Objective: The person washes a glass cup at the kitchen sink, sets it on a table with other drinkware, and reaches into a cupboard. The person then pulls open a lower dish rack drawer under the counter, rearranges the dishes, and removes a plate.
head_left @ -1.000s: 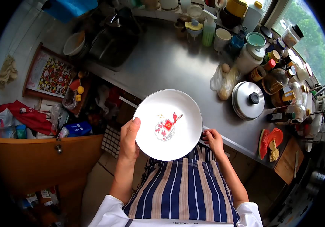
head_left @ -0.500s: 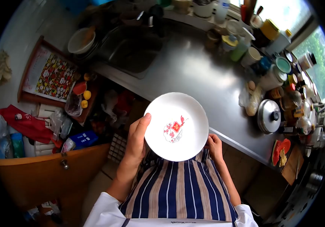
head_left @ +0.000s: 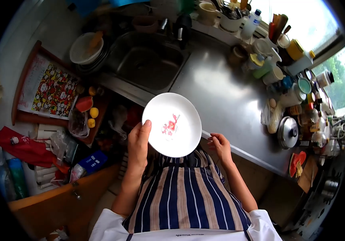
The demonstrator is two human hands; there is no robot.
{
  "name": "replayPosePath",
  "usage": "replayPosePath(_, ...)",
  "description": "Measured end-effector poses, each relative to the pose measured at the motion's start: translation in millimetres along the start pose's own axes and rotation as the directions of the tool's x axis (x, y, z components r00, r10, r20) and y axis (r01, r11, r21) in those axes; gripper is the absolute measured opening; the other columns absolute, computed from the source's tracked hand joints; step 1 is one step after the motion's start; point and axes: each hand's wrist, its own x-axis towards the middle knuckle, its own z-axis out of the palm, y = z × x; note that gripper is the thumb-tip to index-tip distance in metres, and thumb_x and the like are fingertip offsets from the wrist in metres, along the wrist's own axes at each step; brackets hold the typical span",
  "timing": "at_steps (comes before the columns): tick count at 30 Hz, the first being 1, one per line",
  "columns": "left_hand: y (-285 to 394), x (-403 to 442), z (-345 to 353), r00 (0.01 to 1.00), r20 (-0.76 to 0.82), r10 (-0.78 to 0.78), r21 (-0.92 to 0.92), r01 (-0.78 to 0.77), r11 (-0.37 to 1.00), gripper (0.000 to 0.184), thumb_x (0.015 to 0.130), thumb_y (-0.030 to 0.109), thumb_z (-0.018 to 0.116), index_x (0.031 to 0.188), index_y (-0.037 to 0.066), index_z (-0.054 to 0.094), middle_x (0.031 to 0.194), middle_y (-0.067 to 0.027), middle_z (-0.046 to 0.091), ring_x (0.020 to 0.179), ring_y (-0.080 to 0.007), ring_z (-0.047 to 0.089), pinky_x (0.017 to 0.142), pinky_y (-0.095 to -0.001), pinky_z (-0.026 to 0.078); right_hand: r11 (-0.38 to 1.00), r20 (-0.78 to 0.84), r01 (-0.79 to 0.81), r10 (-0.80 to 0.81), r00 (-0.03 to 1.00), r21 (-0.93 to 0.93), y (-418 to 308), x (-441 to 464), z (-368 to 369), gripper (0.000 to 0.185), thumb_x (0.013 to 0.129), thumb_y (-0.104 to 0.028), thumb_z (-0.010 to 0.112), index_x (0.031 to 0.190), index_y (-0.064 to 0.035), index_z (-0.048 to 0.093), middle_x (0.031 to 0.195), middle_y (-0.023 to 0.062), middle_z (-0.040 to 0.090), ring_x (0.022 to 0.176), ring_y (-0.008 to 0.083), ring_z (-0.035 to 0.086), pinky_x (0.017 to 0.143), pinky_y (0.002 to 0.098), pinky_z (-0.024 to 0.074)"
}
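A round white plate (head_left: pixel 173 140) with a red flower print at its middle is held up in front of my striped apron (head_left: pixel 180 193). My left hand (head_left: pixel 139 140) grips its left edge, thumb on the upper face and the other fingers mostly hidden. To the right of the plate, apart from it, is my right hand (head_left: pixel 219 146). Its fingers are loosely bent, with nothing visible in them. The steel counter (head_left: pixel 220 104) edge runs just beyond that hand.
A sink (head_left: pixel 144 60) lies at the upper left, beside a white bowl (head_left: pixel 86 48) on stacked dishes. Bottles and jars line the window side at right, near a pot lid (head_left: pixel 288 132). Watermelon (head_left: pixel 297 164) sits at the counter's right end. An open wooden door (head_left: pixel 68 197) stands at lower left.
The plate and my left hand have shifted a little left and up in view. My right hand has come away from the plate's edge, and the view has turned slightly.
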Motion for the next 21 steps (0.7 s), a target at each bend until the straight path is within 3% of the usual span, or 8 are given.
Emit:
replayPosePath(6,10.1,11.0,-10.2,0.989,-0.078,0.129,0.203,-0.111,0.973,0.041,0.093,0.036,0.054,0.094,-0.004,0.06,0.081,-0.0062,0.062,0.074,-0.0101,0.054,0.067,-0.0233,0.042,1.0,0.095,0.008,-0.009,0.995,0.015,-16.3,43.0,22.0,0.026,0.096,-0.017,0.048,0.112,0.0001,0.058,0.097,0.008,0.064,0.079,0.0137,0.061,0.07,0.0272,0.0513)
replayPosePath(11,6.9,24.9,4.6,0.998,-0.037,0.055,0.056,-0.053,0.997,0.042,0.093,0.032,0.053,0.108,-0.007,0.059,0.094,-0.0105,0.065,0.085,-0.0138,0.059,0.076,-0.0245,0.045,0.984,0.259,0.101,-0.136,0.956,0.145,-56.5,43.4,35.5,0.052,0.099,-0.046,0.04,0.113,0.0009,0.057,0.096,0.0095,0.063,0.082,0.0165,0.061,0.068,0.0272,0.0521)
replayPosePath(14,3.8,30.1,16.3,1.0,-0.012,-0.018,-0.017,0.018,1.0,0.041,0.093,0.028,0.053,0.112,-0.008,0.057,0.1,-0.0131,0.065,0.092,-0.015,0.06,0.081,-0.0255,0.045,0.962,0.334,0.14,-0.216,0.918,0.236,-98.4,20.1,25.6,0.058,0.098,-0.05,0.035,0.116,0.0013,0.055,0.1,0.0118,0.061,0.082,0.018,0.062,0.066,0.0282,0.0532)
replayPosePath(16,0.6,32.6,21.4,0.995,0.052,-0.083,-0.045,0.086,0.995,0.041,0.093,0.027,0.052,0.112,-0.009,0.057,0.101,-0.0131,0.064,0.093,-0.0152,0.059,0.083,-0.0255,0.044,0.956,0.376,0.174,-0.255,0.891,0.236,-117.0,8.3,19.9,0.049,0.099,-0.041,0.042,0.124,0.0005,0.048,0.103,0.0127,0.06,0.083,0.0185,0.062,0.064,0.0293,0.0541)
replayPosePath(18,-4.1,39.9,23.2,0.986,0.104,-0.127,-0.023,0.13,0.991,0.04,0.093,0.026,0.053,0.113,-0.008,0.057,0.1,-0.0125,0.065,0.091,-0.0151,0.06,0.081,-0.0254,0.045,0.991,0.321,0.113,-0.131,0.938,0.072,-138.0,-6.7,23.3,0.045,0.097,-0.03,0.051,0.13,-0.0004,0.041,0.105,0.012,0.059,0.085,0.019,0.062,0.064,0.0305,0.0551)
replayPosePath(19,-5.5,44.0,24.6,0.976,0.146,-0.16,-0.011,0.163,0.987,0.038,0.092,0.024,0.054,0.113,-0.008,0.057,0.1,-0.0118,0.065,0.09,-0.015,0.06,0.08,-0.0252,0.045,0.978,0.285,0.073,-0.127,0.95,0.193,-140.6,-9.8,23.3,0.044,0.094,-0.017,0.054,0.131,-0.0006,0.039,0.102,0.0099,0.059,0.079,0.0149,0.06,0.063,0.0277,0.0521)
replayPosePath(20,-3.0,48.0,28.5,0.973,0.162,-0.168,-0.005,0.171,0.985,0.038,0.092,0.024,0.054,0.113,-0.008,0.057,0.1,-0.0118,0.065,0.09,-0.015,0.06,0.08,-0.0252,0.045,0.977,0.269,0.071,-0.124,0.955,0.199,-137.2,-10.9,22.6,0.044,0.094,-0.017,0.054,0.131,-0.0006,0.039,0.102,0.0099,0.059,0.079,0.0149,0.06,0.063,0.0277,0.0521)
replayPosePath(21,1.9,53.2,34.0,0.977,0.177,-0.119,0.116,0.099,0.988,0.037,0.091,0.024,0.057,0.112,-0.007,0.057,0.097,-0.0109,0.065,0.087,-0.0147,0.06,0.077,-0.0251,0.046,0.97,0.201,0.208,-0.23,0.952,0.126,-131.8,-11.7,22.2,0.042,0.094,-0.015,0.053,0.131,-0.0006,0.039,0.099,0.0089,0.059,0.074,0.0126,0.057,0.063,0.0258,0.0494)
